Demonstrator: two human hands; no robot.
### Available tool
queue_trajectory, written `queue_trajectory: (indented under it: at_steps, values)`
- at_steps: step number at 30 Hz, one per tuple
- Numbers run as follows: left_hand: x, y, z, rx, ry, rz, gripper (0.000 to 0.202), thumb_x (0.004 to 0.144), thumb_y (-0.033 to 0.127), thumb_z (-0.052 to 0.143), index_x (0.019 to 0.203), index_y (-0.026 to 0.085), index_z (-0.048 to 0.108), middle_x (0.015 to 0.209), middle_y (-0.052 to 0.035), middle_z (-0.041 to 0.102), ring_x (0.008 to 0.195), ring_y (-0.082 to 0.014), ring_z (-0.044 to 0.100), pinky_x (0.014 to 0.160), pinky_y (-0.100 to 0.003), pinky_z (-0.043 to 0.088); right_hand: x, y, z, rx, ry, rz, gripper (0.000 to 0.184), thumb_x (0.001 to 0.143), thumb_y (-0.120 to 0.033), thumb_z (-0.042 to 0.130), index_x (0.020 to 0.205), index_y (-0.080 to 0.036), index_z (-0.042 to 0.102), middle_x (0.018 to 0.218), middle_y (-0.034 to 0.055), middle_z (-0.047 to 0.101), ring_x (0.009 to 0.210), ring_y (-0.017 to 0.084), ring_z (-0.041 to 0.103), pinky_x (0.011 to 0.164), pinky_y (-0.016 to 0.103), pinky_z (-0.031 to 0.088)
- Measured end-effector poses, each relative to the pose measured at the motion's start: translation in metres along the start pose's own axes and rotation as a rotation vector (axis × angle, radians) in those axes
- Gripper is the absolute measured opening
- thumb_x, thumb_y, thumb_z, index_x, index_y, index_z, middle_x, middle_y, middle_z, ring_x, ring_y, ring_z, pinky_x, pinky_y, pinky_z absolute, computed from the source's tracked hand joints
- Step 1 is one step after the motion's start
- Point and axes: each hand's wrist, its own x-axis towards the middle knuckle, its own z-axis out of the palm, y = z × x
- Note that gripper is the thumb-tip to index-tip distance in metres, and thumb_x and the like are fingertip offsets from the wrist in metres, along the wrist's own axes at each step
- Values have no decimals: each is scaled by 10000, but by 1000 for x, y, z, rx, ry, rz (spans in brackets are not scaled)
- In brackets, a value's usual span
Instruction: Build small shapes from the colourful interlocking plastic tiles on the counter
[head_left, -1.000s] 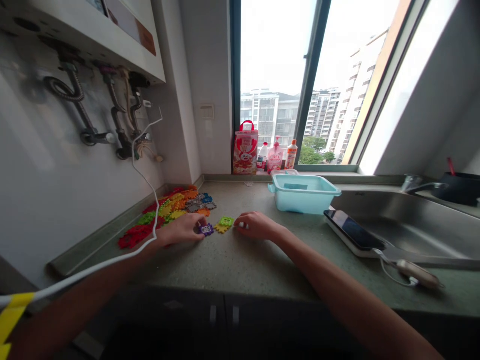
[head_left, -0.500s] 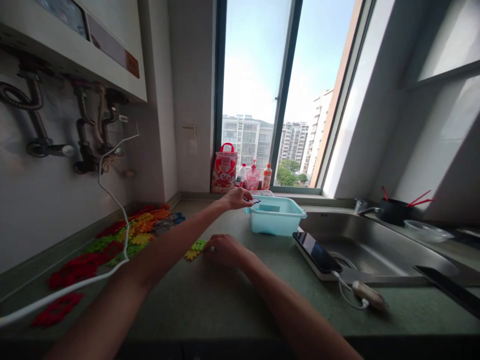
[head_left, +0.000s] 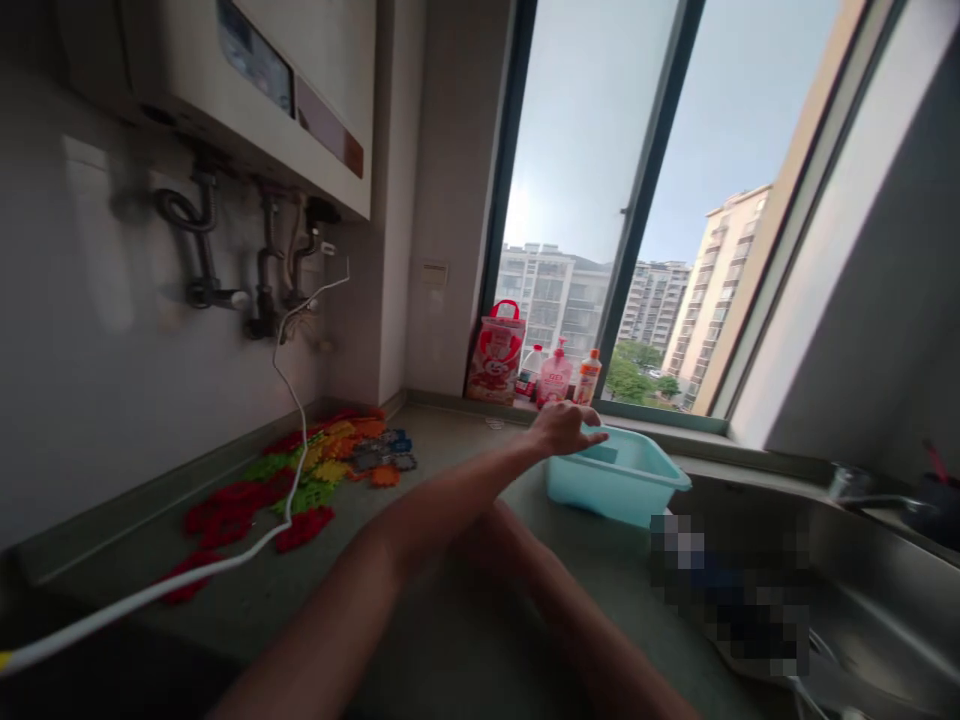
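Note:
My left hand reaches across over the near rim of a light blue plastic basin on the counter. Its fingers are spread and nothing shows in them. My right forearm lies on the green counter under my left arm, and my right hand is hidden behind that arm. A pile of coloured toy puzzle pieces in red, green, yellow, orange and blue is spread along the wall on the left.
A white cable hangs from the wall pipes across the counter. A red bag and bottles stand by the window. A steel sink lies at the right, with a blurred flat object at its edge.
My left hand carried a purple piece from the counter to the basin and now hovers there open. The camera turned and tilted, and my right hand went out of sight.

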Motion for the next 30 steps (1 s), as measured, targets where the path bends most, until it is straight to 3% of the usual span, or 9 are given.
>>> queue_trajectory:
  at_steps: [2, 5, 8, 11, 13, 16, 21, 24, 30]
  values:
    - [-43, -30, -31, 74, 21, -32, 329, 975, 458, 629, 1177, 240, 769, 1187, -77, 778, 1159, -244, 696, 1033, -324, 513, -7, 2, 0, -16, -119, 43, 267, 940, -245, 620, 1144, -197, 787, 1124, 78, 776, 944, 199, 739, 872, 263, 565]
    - [-116, -81, -84, 183, -116, -170, 264, 934, 357, 629, 1101, 240, 797, 1116, -62, 796, 1039, -230, 726, 949, -287, 529, -13, 3, -2, -63, -251, 134, 276, 902, -189, 632, 1125, -260, 780, 1119, 66, 761, 927, 202, 731, 852, 261, 521]
    - [-182, -126, -135, 257, -236, -288, 225, 843, 267, 646, 972, 221, 826, 968, -66, 808, 870, -241, 737, 818, -296, 542, -13, 0, -3, -72, -272, 157, 288, 927, -206, 594, 1153, -267, 763, 1127, 63, 739, 939, 198, 715, 836, 262, 490]
    - [-229, -155, -173, 341, -303, -390, 248, 802, 236, 625, 938, 213, 830, 920, -74, 803, 825, -255, 734, 775, -312, 538, -12, -2, -2, -77, -280, 159, 282, 952, -234, 577, 1168, -261, 756, 1126, 67, 729, 942, 203, 706, 847, 277, 477]
    - [-250, -166, -187, 384, -333, -431, 262, 787, 289, 660, 981, 229, 826, 953, -71, 803, 852, -260, 738, 780, -311, 540, -12, -1, -1, -74, -285, 159, 279, 956, -240, 577, 1173, -258, 752, 1128, 68, 724, 943, 204, 704, 859, 284, 476]
    - [-268, -176, -190, 439, -345, -464, 386, 782, 468, 716, 1092, 254, 801, 1109, -90, 785, 981, -285, 734, 866, -331, 544, -12, -1, 1, -67, -283, 159, 291, 949, -219, 575, 1180, -261, 746, 1141, 67, 719, 959, 204, 701, 874, 288, 478]
    - [-285, -186, -173, 504, -310, -512, 656, 832, 643, 666, 1284, 171, 723, 1327, -215, 685, 1237, -387, 640, 1074, -455, 466, -13, 0, 3, -55, -279, 171, 298, 953, -213, 570, 1194, -263, 738, 1165, 63, 710, 951, 196, 696, 886, 292, 489]
    - [-293, -193, -164, 531, -302, -565, 776, 888, 734, 562, 1421, 175, 644, 1448, -237, 604, 1350, -421, 551, 1142, -525, 395, -13, -2, 3, -63, -283, 183, 302, 962, -214, 571, 1217, -256, 728, 1190, 70, 702, 971, 201, 694, 909, 303, 496]
    - [-301, -214, -147, 495, -324, -732, 1025, 881, 895, 368, 1651, 218, 369, 1712, -207, 269, 1535, -483, 302, 1223, -624, 230, -12, -9, 0, -85, -284, 189, 327, 963, -191, 565, 1250, -237, 716, 1211, 82, 694, 1068, 227, 683, 975, 329, 493]
